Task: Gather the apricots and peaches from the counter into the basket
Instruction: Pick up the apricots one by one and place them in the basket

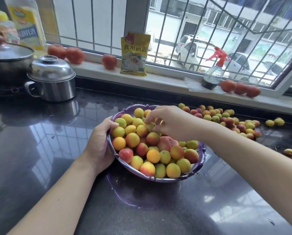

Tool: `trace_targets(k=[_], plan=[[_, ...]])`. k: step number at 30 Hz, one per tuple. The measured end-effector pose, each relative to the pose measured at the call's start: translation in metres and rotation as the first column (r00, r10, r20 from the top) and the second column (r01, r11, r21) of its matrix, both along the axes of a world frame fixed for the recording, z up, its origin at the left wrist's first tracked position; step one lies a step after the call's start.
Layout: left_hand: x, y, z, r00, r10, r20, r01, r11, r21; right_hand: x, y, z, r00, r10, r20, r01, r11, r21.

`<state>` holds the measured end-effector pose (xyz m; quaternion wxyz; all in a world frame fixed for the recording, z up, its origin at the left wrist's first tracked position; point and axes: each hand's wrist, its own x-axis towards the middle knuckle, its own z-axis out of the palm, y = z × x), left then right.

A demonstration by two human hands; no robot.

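basket [199,168]: purple translucent, scalloped rim, centre of the dark glossy worktop [40,150]; heaped with yellow-orange-red fruit, far rim partly hidden behind the right hand and the pile.
left hand [100,143]: grips the basket's left rim, thumb over the edge touching fruit, other fingers hidden under the rim.
right hand [169,123]: over the far side of the pile, fingers [147,118] curled narrow round a small yellowish fruit [150,126]; can't tell if it is lifted or already resting on the heap.
fruit in basket: apricots mostly; one bigger pink peach [165,143] mid-pile, partly buried.
loose fruit [226,118]: scattered pile on the worktop, far right of the basket, near edge cut by the right forearm; two yellow ones [274,122] set apart further right; one single fruit [289,152] nearer, at the right edge, blurred.
apricot vs peach in the loose pile: too small to sort.
steel pot [52,78]: lidded, far left on the worktop, handle to the left.
dark pan [8,61]: glass lid, left edge, cropped.
sill [158,77]: tomatoes [74,55] at left, middle and right; yellow packet [134,53] upright; spray bottle [213,73] with red trigger.
oil bottle [27,22]: top left, cut off by the frame; a jar beside it blurred.
window: barred, parked cars outside, soft focus.
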<state>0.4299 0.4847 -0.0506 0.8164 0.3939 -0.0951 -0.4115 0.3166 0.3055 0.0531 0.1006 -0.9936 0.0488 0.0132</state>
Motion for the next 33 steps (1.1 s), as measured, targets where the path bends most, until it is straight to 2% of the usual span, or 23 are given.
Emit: trace_targets(k=[3, 6, 9, 12, 14, 16, 20, 24, 27, 29, 33], plan=[[-0.001, 0.0, 0.0, 1.0, 0.004, -0.013, -0.004, 1.0, 0.008, -0.005, -0.008, 0.0, 0.999, 0.011, 0.045, -0.013, 0.998, 0.066], [-0.001, 0.0, 0.0, 1.0, 0.006, -0.015, -0.006, 1.0, 0.013, -0.013, -0.034, 0.006, 0.965, -0.129, 0.227, 0.078, 0.972, 0.219], [-0.001, -0.001, 0.0, 1.0, 0.003, -0.008, -0.003, 1.0, 0.013, -0.018, -0.08, 0.004, 0.857, -0.365, 0.363, 0.255, 0.913, 0.317], [-0.001, -0.001, -0.001, 1.0, 0.001, -0.002, -0.001, 1.0, 0.011, -0.022, -0.127, -0.021, 0.708, -0.58, 0.402, 0.471, 0.813, 0.343], [-0.001, -0.001, -0.002, 1.0, -0.005, 0.013, 0.005, 1.0, 0.003, -0.026, -0.148, -0.048, 0.613, -0.671, 0.416, 0.582, 0.74, 0.337], [-0.001, -0.001, -0.003, 1.0, -0.009, 0.03, 0.01, 1.0, -0.009, -0.026, -0.16, -0.076, 0.573, -0.69, 0.442, 0.634, 0.715, 0.294], [0.001, -0.002, -0.005, 0.999, -0.015, 0.052, 0.017, 0.999, -0.033, -0.018, -0.174, -0.113, 0.684, -0.606, 0.406, 0.663, 0.749, 0.001], [0.001, -0.002, -0.006, 0.998, -0.011, 0.067, 0.014, 0.999, -0.045, 0.001, -0.191, -0.109, 0.763, -0.529, 0.372, 0.616, 0.77, -0.168], [0.002, -0.002, -0.006, 0.998, -0.007, 0.066, 0.009, 0.999, -0.041, 0.018, -0.202, -0.101, 0.819, -0.506, 0.272, 0.572, 0.763, -0.302], [0.001, -0.002, -0.005, 0.998, -0.002, 0.068, 0.004, 0.999, -0.032, 0.026, -0.203, -0.098, 0.83, -0.508, 0.228, 0.557, 0.764, -0.325], [0.001, -0.001, -0.005, 0.998, -0.003, 0.058, 0.005, 0.999, -0.035, 0.029, -0.199, -0.097, 0.826, -0.489, 0.281, 0.562, 0.759, -0.33]])
